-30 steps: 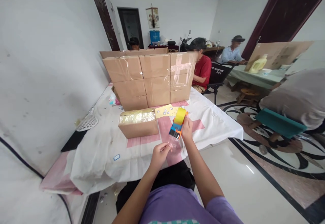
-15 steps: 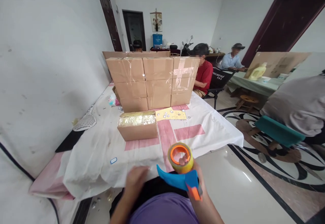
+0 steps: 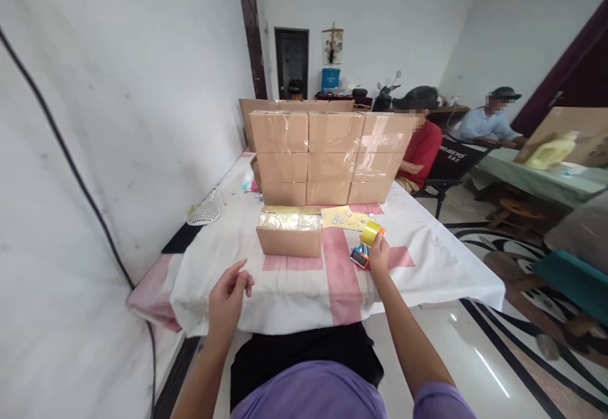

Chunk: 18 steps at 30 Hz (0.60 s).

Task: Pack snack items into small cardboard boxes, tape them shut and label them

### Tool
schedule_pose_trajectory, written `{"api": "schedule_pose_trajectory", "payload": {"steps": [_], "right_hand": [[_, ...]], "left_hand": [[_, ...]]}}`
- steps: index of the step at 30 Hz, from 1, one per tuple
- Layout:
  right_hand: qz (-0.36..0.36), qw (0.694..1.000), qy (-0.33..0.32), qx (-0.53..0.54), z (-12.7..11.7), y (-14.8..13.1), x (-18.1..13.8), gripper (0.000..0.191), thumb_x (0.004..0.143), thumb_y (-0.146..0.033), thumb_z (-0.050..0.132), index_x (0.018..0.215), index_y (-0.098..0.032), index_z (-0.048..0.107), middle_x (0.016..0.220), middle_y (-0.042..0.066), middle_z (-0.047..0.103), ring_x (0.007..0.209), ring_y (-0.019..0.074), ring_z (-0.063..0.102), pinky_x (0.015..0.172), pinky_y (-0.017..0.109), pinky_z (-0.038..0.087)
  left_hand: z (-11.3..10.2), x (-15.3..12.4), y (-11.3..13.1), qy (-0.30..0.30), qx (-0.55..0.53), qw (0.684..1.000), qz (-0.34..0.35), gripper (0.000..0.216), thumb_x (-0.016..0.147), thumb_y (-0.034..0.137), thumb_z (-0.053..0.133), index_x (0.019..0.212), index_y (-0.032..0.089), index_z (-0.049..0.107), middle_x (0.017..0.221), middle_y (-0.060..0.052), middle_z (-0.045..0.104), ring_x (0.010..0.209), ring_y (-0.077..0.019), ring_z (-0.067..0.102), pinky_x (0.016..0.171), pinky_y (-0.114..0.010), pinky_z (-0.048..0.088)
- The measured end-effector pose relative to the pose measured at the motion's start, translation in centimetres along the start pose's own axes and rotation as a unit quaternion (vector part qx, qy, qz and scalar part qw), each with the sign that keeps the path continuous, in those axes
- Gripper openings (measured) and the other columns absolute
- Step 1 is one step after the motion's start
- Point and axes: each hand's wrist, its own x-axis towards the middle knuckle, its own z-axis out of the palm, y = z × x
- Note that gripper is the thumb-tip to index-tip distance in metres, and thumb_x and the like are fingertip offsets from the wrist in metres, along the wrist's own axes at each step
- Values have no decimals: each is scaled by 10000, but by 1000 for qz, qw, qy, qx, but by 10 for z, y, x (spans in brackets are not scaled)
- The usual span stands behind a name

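My right hand [image 3: 379, 254] grips a tape dispenser [image 3: 361, 254] with a yellow roll of tape and blue and orange parts, held over the right part of the table. My left hand [image 3: 230, 288] hangs above the table's front edge, fingers loosely curled and apart, with nothing in it. Between and beyond the hands sits a cardboard box [image 3: 289, 242], its top covered with shiny clear tape. Behind that box, several taped cardboard boxes [image 3: 331, 166] are stacked as a wall.
A yellow sheet [image 3: 346, 218] with small pieces lies right of the single box. A white perforated scoop [image 3: 204, 214] rests at the table's left side by the wall. A person in red [image 3: 427, 156] sits beyond the stack; another in light blue [image 3: 489, 123] sits farther right.
My right hand has carried the tape dispenser forward from near my lap to over the table, turning it. My left hand has moved forward too. The view has swung left.
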Motion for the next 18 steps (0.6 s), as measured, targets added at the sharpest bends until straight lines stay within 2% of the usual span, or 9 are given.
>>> {"api": "schedule_pose_trajectory", "payload": {"steps": [2, 4, 6, 8, 9, 11, 14, 16, 18], "right_hand": [[1, 1000, 13, -20, -1, 8, 0, 728, 886, -784, 325, 894, -135, 654, 864, 142, 712, 836, 267, 673, 777, 392, 522], [-5, 998, 48, -41, -9, 10, -6, 650, 895, -738, 385, 975, -143, 636, 953, 133, 684, 930, 269, 636, 828, 397, 502], [-21, 993, 96, -60, -16, 4, -17, 568, 901, -666, 457, 1104, -155, 598, 1117, 144, 628, 1057, 271, 580, 913, 407, 469], [-53, 992, 101, -54, -16, -10, -32, 484, 907, -586, 516, 1153, -173, 573, 1183, 137, 585, 1090, 261, 554, 949, 406, 448], [-71, 994, 69, -37, -12, -21, -41, 426, 911, -549, 538, 1125, -183, 584, 1154, 121, 591, 1059, 250, 564, 935, 397, 454], [-95, 993, -64, 17, 4, -51, -58, 305, 918, -491, 575, 991, -200, 626, 1009, 76, 624, 945, 224, 595, 865, 367, 478], [-102, 957, -263, 68, 39, -104, -79, 246, 919, -459, 612, 926, -225, 687, 946, 51, 657, 877, 208, 610, 797, 336, 485], [-119, 928, -347, 64, 62, -135, -87, 234, 908, -446, 634, 947, -234, 725, 960, 46, 655, 859, 196, 600, 779, 326, 473], [-134, 905, -400, 61, 82, -156, -92, 205, 867, -410, 690, 964, -238, 745, 993, 43, 632, 883, 190, 597, 800, 326, 464]], "left_hand": [[10, 8, 10, -27, -32, 999, -4, 411, 902, 455, 647, 1212, 185, 638, 689, 25, 626, 567, -111, 524, 609, -253, 471], [15, 15, 17, -46, -48, 998, -5, 407, 907, 441, 652, 1222, 185, 629, 688, 24, 628, 555, -106, 513, 586, -246, 455], [19, 19, 20, -59, -57, 997, 1, 390, 913, 429, 648, 1213, 181, 627, 683, 22, 630, 539, -101, 497, 565, -242, 440], [23, 21, 22, -69, -56, 996, 9, 354, 923, 412, 634, 1193, 183, 630, 683, 20, 631, 528, -97, 481, 551, -239, 427], [25, 21, 22, -75, -53, 996, 13, 336, 929, 403, 626, 1183, 184, 631, 682, 19, 632, 525, -97, 474, 547, -238, 421], [31, 20, 24, -89, -46, 995, 21, 316, 935, 390, 611, 1177, 187, 631, 684, 18, 635, 523, -100, 464, 541, -239, 408], [41, 17, 31, -117, -26, 992, 32, 309, 929, 380, 605, 1171, 189, 631, 696, 10, 651, 555, -118, 506, 548, -243, 394], [46, 16, 36, -134, -4, 990, 45, 280, 928, 377, 602, 1136, 192, 635, 702, 4, 663, 619, -140, 572, 583, -248, 404], [48, 15, 40, -152, 9, 986, 65, 239, 933, 371, 591, 1092, 197, 627, 709, 0, 675, 681, -156, 618, 635, -255, 422]]}}
